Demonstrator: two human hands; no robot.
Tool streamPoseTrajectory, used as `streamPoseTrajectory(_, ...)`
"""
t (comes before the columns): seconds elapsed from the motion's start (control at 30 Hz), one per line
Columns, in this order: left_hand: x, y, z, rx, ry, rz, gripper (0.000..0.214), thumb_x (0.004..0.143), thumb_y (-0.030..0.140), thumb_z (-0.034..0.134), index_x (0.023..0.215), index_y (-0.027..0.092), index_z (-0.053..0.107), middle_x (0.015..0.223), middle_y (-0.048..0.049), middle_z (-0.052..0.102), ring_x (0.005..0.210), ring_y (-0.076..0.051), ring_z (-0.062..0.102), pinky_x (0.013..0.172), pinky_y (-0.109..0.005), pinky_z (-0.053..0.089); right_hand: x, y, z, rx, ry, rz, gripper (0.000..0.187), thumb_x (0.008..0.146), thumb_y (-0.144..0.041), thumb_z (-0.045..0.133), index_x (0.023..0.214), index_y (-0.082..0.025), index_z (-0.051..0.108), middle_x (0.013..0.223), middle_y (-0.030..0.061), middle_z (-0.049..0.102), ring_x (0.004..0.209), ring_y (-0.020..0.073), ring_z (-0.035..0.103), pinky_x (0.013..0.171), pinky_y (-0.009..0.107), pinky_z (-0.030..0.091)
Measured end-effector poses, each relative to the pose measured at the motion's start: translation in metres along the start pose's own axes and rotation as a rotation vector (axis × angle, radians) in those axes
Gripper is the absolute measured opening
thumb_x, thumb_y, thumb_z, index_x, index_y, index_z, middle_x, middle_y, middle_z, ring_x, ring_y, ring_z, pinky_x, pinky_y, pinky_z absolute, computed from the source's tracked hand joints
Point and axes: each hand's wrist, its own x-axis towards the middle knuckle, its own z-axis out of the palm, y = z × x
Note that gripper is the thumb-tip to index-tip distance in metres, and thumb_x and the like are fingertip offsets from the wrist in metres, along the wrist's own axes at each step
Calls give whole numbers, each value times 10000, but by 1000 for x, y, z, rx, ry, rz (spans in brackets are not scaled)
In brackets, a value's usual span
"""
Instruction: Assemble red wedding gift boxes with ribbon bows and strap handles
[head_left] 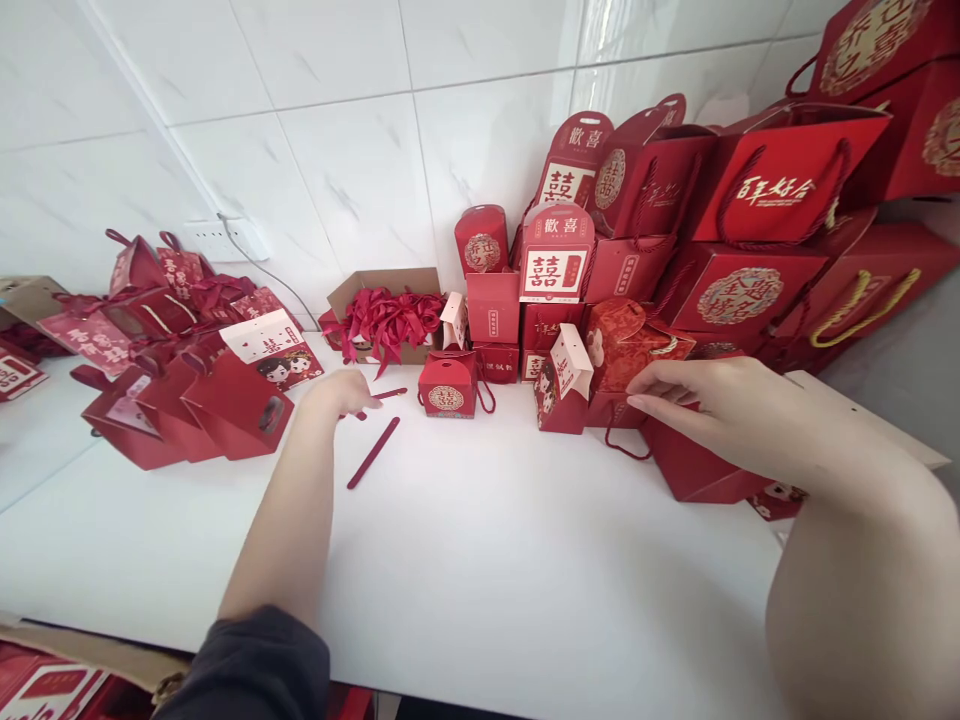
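My left hand (343,392) reaches down to the white table beside dark red strips. One strip (393,393) lies at its fingertips, and another strip (373,453) lies nearer to me. Most of the left fingers are hidden behind the hand, so I cannot tell whether they grip a strip. My right hand (686,395) is open, thumb and forefinger slightly apart with nothing between them. It hovers in front of an orange-red patterned box (637,340) and a larger red box (690,455). Between my hands stands a small red gift box (448,387) with a round gold emblem and a cord handle.
A cardboard box (345,295) full of crimson ribbons (394,318) stands by the tiled wall. Stacked red gift boxes (750,290) rise at the right. Several red bags (187,405) stand at the left, near a wall socket (225,240). A white-topped box (574,360) stands mid-right.
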Motion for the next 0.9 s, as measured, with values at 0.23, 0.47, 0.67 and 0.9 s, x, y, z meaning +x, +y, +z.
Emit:
streamPoseTrajectory(0.23,-7,-6,42,298,-457,17,260,863,337,681,1012,124,674,962,-64,695,854,-186,662,755,-329,556,4,0,-2,-57,-18,42,250,962,-389,462,947,-282,687,869,10,733,706,205,649,559,287,387)
streamPoseTrajectory(0.47,0,-4,39,397,-476,11,318,939,349,595,1175,135,604,1149,-92,634,982,-200,641,837,-391,565,2,6,1,-46,5,63,254,950,-425,472,974,-297,690,898,2,741,742,214,664,602,296,421)
streamPoseTrajectory(0.67,-7,1,46,286,-446,116,152,752,225,710,879,143,696,682,-27,688,658,-179,661,601,-266,513,4,5,1,-64,-5,70,252,947,-418,476,954,-284,688,892,7,744,741,216,662,588,297,402)
streamPoseTrajectory(0.9,-4,-7,17,97,-16,206,340,727,192,597,1059,193,673,816,-38,745,647,-169,676,576,-231,496,3,15,4,-14,-4,120,198,911,-459,520,945,-331,667,858,-48,741,766,216,679,667,325,446)
